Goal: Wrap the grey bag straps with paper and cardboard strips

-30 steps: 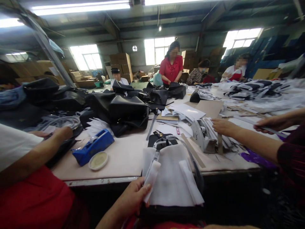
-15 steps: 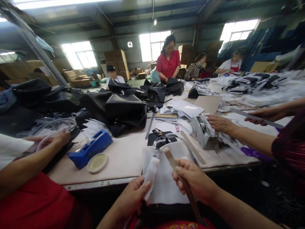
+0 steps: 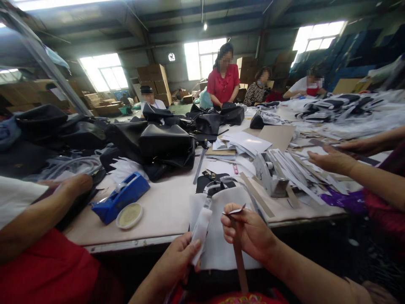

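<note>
At the table's front edge lies a black bag point(image 3: 210, 181) with a buckle, its front covered by a white sheet point(image 3: 218, 257). My left hand point(image 3: 182, 257) is closed on a strap wrapped in white foam point(image 3: 201, 230), thumb on top, over the sheet's left side. A long, narrow brown strip point(image 3: 241, 270) hangs from my right hand point(image 3: 249, 232), pinched near its upper end. That end is bent over above the fingers and shows a pale edge. A grey-wrapped handle point(image 3: 218, 184) arches across the bag.
A blue tape dispenser point(image 3: 122, 198) and a round, shallow dish point(image 3: 129, 215) stand left. On the right are a grey tape dispenser point(image 3: 268, 177) and loose strips point(image 3: 297, 173). Black bags point(image 3: 167, 145) pile up behind. Co-workers' arms reach in from the left and right.
My right hand has turned and bent the brown strip's upper end over. My left hand has stayed in place. The right-hand co-worker's hand has drawn back from the grey dispenser.
</note>
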A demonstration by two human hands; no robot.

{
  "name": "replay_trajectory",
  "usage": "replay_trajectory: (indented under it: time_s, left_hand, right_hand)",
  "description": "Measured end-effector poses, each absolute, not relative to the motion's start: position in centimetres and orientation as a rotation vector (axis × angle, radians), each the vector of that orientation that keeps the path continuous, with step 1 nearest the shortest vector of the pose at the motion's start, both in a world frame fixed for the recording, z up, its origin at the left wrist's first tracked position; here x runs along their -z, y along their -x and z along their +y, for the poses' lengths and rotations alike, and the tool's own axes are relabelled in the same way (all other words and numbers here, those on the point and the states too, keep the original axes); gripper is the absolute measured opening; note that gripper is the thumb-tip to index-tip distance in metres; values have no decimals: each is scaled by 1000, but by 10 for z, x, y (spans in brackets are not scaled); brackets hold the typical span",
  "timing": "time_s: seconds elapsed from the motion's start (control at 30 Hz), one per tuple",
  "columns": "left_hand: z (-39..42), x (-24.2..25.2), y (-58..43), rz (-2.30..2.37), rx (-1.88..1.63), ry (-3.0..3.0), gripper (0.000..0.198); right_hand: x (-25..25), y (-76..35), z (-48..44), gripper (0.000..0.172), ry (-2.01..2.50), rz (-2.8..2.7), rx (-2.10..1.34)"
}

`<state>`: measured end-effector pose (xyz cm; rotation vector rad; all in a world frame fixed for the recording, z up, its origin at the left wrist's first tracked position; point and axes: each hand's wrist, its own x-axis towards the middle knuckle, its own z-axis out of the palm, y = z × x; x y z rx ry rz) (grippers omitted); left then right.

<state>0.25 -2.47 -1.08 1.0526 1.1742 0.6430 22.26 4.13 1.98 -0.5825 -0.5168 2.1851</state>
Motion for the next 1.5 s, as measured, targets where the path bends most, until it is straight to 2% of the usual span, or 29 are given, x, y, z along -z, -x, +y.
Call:
replay_trajectory:
  time_s: [0.03,0.13,0.27,0.37,0.43,0.47,0.57,0.67,0.83,1.07,1.17,1.3,1.4,1.5]
  left_hand:
    - [-25,11,-2,1173,-641,-1054,47]
    - [-24,11,-2,1152,-644,-1048,47]
    - [-22,7,-3,1125,-662,-1033,45]
    - [-21,1,-1,1104,-670,-995,41]
    - [-20,-3,1,1081,-690,-960,38]
    - [-20,-5,2,1071,-700,-942,38]
    - [-19,-6,4,1054,-720,-898,35]
    - [-18,-5,3,1051,-721,-880,35]
    - [-19,-5,1,1062,-736,-892,35]
    - [-24,-12,-6,1113,-762,-948,41]
    - [-27,-14,-11,1133,-751,-987,45]
    - [-32,-13,-18,1183,-724,-1065,47]
    - [-38,-8,-20,1286,-719,-1114,44]
    - [-43,-1,-20,1373,-754,-1139,38]
  right_hand:
    - [-21,-224,39,20,519,-519,-2233]
    - [-24,-229,30,35,439,-569,-2315]
    - [-24,-230,21,24,547,-726,-2251]
    - [-21,-230,12,58,570,-808,-2237]
    - [-17,-230,5,68,616,-867,-2271]
    - [-15,-230,1,64,655,-921,-2285]
    - [-9,-230,-9,38,789,-1127,-2319]
    - [-9,-227,-8,31,960,-1286,-2295]
    - [-24,-222,11,14,1221,-1627,-2041]
    - [-21,-215,26,18,1446,-1779,-2033]
    - [-13,-209,33,16,1492,-1829,-1886]
    - [-4,-193,38,17,1247,-1802,-1763]
    - [2,-184,34,15,1033,-1603,-1901]
    - [4,-182,22,21,899,-1337,-2165]
